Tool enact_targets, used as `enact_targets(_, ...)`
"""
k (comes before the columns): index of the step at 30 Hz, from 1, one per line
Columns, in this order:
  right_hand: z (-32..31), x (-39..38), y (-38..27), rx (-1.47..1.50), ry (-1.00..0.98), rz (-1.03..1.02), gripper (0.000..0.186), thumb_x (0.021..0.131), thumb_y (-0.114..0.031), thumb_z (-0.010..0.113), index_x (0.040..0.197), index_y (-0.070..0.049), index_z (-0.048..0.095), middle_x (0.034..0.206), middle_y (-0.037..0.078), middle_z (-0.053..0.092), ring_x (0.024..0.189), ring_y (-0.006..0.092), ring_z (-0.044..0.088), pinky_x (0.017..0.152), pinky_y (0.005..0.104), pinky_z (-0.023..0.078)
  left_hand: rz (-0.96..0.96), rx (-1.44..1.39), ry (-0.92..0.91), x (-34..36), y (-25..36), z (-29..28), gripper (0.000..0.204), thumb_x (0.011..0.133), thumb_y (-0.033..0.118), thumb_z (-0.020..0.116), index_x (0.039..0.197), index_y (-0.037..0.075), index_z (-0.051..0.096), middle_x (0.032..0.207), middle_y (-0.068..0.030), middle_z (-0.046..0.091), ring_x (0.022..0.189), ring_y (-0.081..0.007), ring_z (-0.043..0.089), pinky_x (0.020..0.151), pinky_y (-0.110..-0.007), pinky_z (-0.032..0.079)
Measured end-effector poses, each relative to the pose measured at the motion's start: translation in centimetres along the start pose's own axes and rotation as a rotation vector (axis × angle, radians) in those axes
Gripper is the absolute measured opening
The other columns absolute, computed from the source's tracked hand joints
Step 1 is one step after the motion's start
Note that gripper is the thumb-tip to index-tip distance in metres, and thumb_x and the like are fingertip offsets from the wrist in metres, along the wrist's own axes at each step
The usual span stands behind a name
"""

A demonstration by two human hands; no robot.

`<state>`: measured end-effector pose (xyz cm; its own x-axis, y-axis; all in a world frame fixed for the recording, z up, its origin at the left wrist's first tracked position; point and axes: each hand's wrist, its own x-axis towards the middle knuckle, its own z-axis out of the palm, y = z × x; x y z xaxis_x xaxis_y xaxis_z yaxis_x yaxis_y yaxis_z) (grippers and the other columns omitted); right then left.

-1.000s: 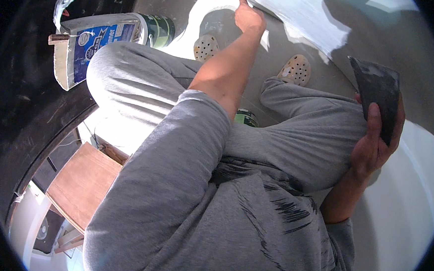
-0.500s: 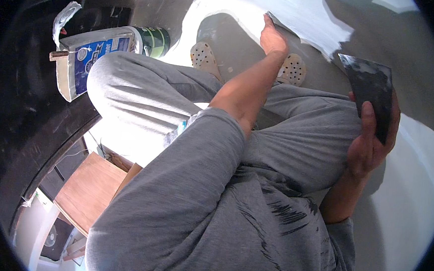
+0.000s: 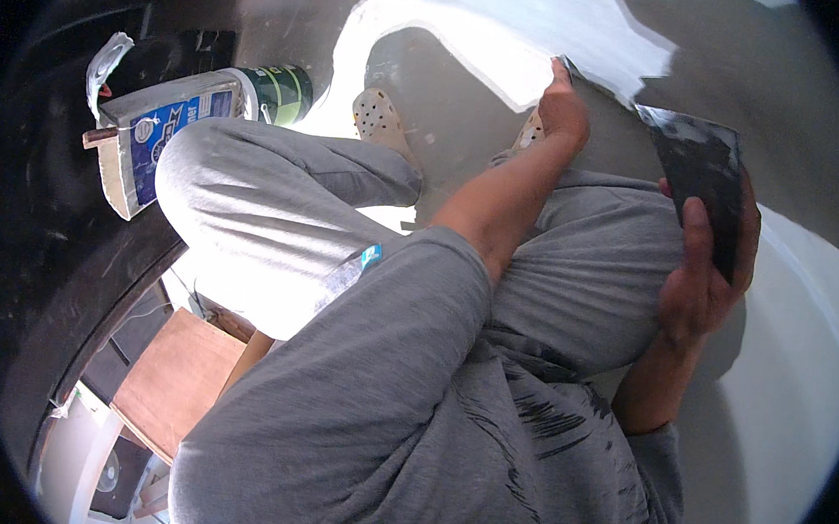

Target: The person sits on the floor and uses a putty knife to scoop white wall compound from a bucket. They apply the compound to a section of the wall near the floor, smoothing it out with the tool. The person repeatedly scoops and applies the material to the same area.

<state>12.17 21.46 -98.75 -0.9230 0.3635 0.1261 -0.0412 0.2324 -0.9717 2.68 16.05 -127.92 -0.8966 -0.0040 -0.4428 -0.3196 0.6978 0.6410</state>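
Note:
My left hand (image 3: pixel 563 108) reaches forward over my knees and grips a thin flat putty knife (image 3: pixel 599 81). Its blade lies against the grey surface, at the lower edge of a bright white coated patch (image 3: pixel 510 37). My right hand (image 3: pixel 702 279) is raised beside my right knee and holds a wide dark flat blade (image 3: pixel 699 169) upright, thumb across its face. I am crouched in grey trousers and a grey long-sleeved top.
A white and blue bag (image 3: pixel 158 140) lies at the left with a green can (image 3: pixel 286 91) behind it. My feet are in beige perforated clogs (image 3: pixel 380 120). A wooden board (image 3: pixel 177 382) sits at the lower left beside a dark curved surface (image 3: pixel 35 267).
My left hand has slid to the right and toward me along the edge of the white patch, taking the putty knife with it. My right hand with the dark blade has barely moved.

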Motion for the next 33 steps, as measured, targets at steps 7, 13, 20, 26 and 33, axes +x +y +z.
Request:
enact_targets(7,0.4,0.5,-0.8,0.036,0.039,0.038,0.038,0.097,0.000,0.056,0.135,0.000,0.055,0.133,0.016,0.059,0.115,0.0230,0.061,0.092,0.0350,0.054,0.271,0.350,-0.421,-1.0,-0.9,-4.3,0.035,0.081,0.006,0.060,0.115,0.002,0.068,0.110,-0.0208,0.069,0.106,-0.0352,0.067,0.093,-0.040,0.053)
enact_targets(13,1.1,0.9,-2.4,0.170,0.028,0.067,0.038,0.096,0.000,0.052,0.134,0.002,0.055,0.128,0.015,0.062,0.111,0.0187,0.062,0.092,0.0322,0.051,0.289,0.734,-0.776,2.8,2.3,-22.2,0.022,0.075,0.009,0.063,0.091,-0.004,0.072,0.079,-0.0175,0.071,0.072,-0.0271,0.068,0.067,-0.041,0.053)
enact_targets(20,2.8,3.0,-5.6,0.639,-0.120,0.162,0.044,0.094,0.001,0.050,0.137,0.003,0.045,0.113,0.015,0.064,0.099,0.0245,0.066,0.084,0.0388,0.059,0.274,-0.672,-0.353,-11.7,8.6,-43.1,0.032,0.096,0.016,0.065,0.122,-0.001,0.059,0.102,-0.0056,0.069,0.087,-0.0116,0.065,0.079,-0.028,0.055)
enact_targets(26,7.0,3.3,-10.3,0.810,-0.251,0.224,0.043,0.096,-0.006,0.055,0.137,-0.001,0.049,0.109,0.011,0.066,0.090,0.0197,0.069,0.058,0.0368,0.063,0.473,-0.903,-0.096,-18.3,9.4,-43.6,0.034,0.100,0.018,0.061,0.127,-0.002,0.056,0.114,-0.0048,0.066,0.103,-0.0111,0.060,0.094,-0.028,0.046)
enact_targets(33,8.3,3.1,-13.0,0.753,-0.194,0.255,0.046,0.093,-0.009,0.058,0.137,0.001,0.048,0.105,0.012,0.066,0.081,0.0200,0.070,0.048,0.0336,0.058,0.590,-0.771,-0.042,-20.1,8.5,-44.4,0.033,0.100,0.017,0.061,0.125,-0.003,0.056,0.108,-0.0056,0.067,0.098,-0.0114,0.060,0.090,-0.027,0.047)
